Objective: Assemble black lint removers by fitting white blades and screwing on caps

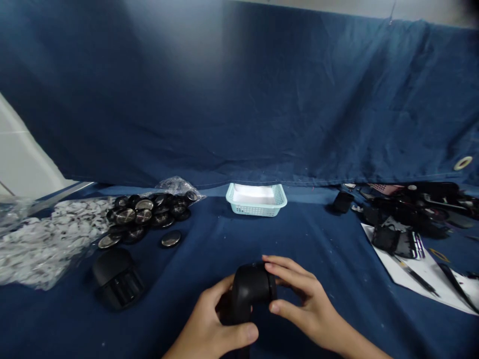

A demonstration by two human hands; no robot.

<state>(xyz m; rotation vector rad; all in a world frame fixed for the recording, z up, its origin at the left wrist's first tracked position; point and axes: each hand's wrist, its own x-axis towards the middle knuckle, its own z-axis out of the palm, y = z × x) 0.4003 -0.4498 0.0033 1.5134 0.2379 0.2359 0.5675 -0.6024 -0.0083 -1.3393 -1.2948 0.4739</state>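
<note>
1. Low at the centre of the head view, just above the blue cloth, both hands meet on a black elbow-shaped housing.
2. The left hand is curled closed round the housing's lower stem, with the thumb lying across its front.
3. The right hand clasps the rounded upper end, with the fingers over the top and the thumb pressed beneath.
4. A second black housing lies on the cloth to the left, well apart from the hands.
5. Behind it, a pile of round black discs with shiny metal faces spills from a clear bag. One lone disc lies nearer.
6. A bag of small white pieces sits at the far left.
7. A pale-blue basket with a white lining stands straight ahead, by the hanging backdrop.
8. A white sheet on the right carries assorted black parts.
</note>
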